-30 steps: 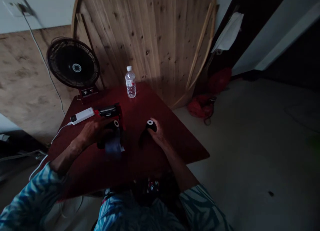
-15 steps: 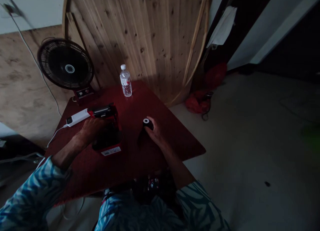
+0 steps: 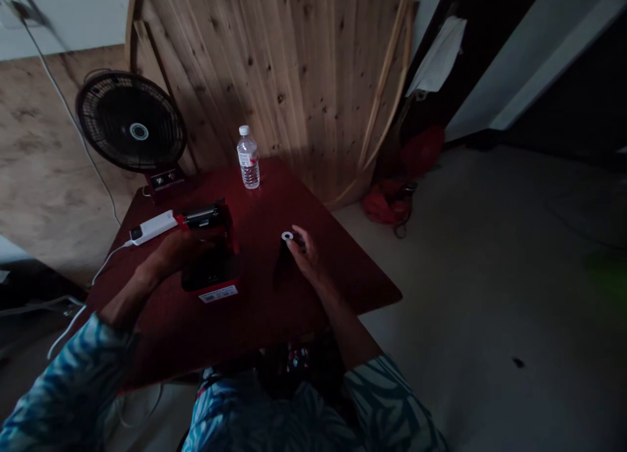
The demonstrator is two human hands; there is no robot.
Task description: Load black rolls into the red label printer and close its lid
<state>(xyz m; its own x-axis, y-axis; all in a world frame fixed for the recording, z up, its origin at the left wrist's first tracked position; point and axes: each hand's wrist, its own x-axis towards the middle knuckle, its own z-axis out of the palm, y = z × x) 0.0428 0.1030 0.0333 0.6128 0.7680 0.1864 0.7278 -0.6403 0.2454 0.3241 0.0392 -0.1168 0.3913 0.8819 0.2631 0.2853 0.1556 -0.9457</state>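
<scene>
A small paper roll (image 3: pixel 287 236) with a white ring-shaped end and a dark core stands over the right half of the table. Thumb and fingers of my right hand (image 3: pixel 307 253) curve around it from the right side. To the left is a red and black printer-like box (image 3: pixel 218 289), its lid tipped back and a white label on its front. My left hand (image 3: pixel 183 248) reaches over the box's left side, fingers stretched toward its dark inside. Poor light blurs those fingertips, and I see nothing held there.
A white power bank-like device (image 3: pixel 154 227) with a cable lies left of the box on the red table (image 3: pixel 264 308). Behind stand a clear water bottle (image 3: pixel 249 161) and a black fan (image 3: pixel 132 122). A large round wooden board (image 3: pixel 294 80) leans against the wall.
My left hand has drawn back slightly, uncovering more of the box's dark inside. My right hand's fingers have shifted a little around the roll, which stays in nearly the same place.
</scene>
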